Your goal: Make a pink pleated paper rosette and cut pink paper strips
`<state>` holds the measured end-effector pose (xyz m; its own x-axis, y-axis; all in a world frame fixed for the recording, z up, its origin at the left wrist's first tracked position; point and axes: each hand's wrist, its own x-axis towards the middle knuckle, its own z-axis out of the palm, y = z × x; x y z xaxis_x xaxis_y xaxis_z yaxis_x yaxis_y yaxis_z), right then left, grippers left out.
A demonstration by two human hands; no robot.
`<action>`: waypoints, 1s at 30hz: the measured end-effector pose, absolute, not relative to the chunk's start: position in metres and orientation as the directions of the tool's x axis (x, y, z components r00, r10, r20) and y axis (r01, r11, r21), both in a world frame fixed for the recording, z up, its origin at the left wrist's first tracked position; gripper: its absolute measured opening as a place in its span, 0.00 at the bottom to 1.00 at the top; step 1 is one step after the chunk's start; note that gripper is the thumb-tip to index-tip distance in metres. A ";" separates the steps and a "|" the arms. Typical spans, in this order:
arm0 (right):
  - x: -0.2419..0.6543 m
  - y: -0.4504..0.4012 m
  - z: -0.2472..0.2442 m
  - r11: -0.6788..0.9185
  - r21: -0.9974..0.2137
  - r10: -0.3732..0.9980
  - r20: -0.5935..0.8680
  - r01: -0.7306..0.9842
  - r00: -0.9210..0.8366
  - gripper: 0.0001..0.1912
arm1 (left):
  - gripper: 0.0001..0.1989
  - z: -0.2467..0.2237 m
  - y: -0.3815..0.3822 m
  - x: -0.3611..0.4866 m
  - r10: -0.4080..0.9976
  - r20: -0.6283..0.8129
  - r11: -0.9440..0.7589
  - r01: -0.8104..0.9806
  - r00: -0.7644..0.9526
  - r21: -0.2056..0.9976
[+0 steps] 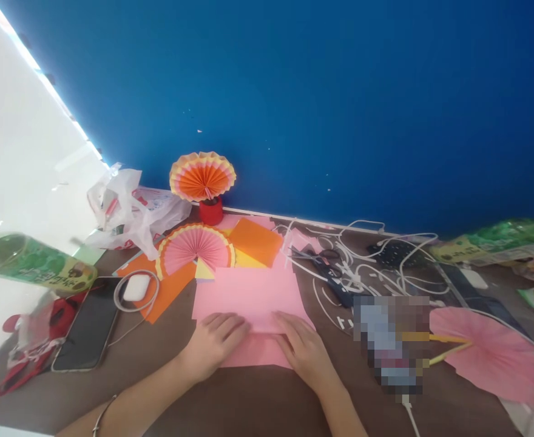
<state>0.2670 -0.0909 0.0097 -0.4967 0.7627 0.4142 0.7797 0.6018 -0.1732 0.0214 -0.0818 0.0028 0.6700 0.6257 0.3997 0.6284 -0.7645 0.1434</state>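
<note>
Supporting surface: dark brown tabletop [237, 403]. Pink paper sheets [253, 291] lie on it under the left hand [216, 340] and right hand [300, 345]. To the left hand's left: a black-screened smartphone [90, 331], face up. Beyond that hand: orange paper [173, 290], a pink pleated paper fan with yellow edging [189, 246], a red pot [211, 212] and, farther left, a translucent plastic bag [160, 209]. Beyond the right hand, to its right: tangled white cables [352, 274]. Well right of it: a pink pleated fan with yellow sticks [499, 358]. A pixelated object between these two cannot be identified.
</note>
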 end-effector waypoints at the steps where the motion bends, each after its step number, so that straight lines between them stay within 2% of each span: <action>1: 0.268 -0.091 0.011 0.607 -0.169 0.759 0.411 0.777 -0.504 0.15 | 0.14 0.002 -0.082 0.021 0.621 0.407 -0.768 0.624 0.669 0.145; 6: 0.269 -0.090 0.013 0.641 -0.149 0.726 0.436 0.753 -0.532 0.10 | 0.14 0.003 -0.081 0.021 0.632 0.419 -0.758 0.632 0.652 0.161; 30: 0.268 -0.088 0.010 0.625 -0.182 0.754 0.392 0.759 -0.527 0.12 | 0.13 -0.001 -0.082 0.021 0.658 0.389 -0.739 0.651 0.644 0.174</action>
<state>0.2683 -0.0884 0.0105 -0.5269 0.7543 0.3918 0.7592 0.6249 -0.1820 0.0212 -0.0815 -0.0008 0.6440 0.6585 0.3894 0.6507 -0.7392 0.1738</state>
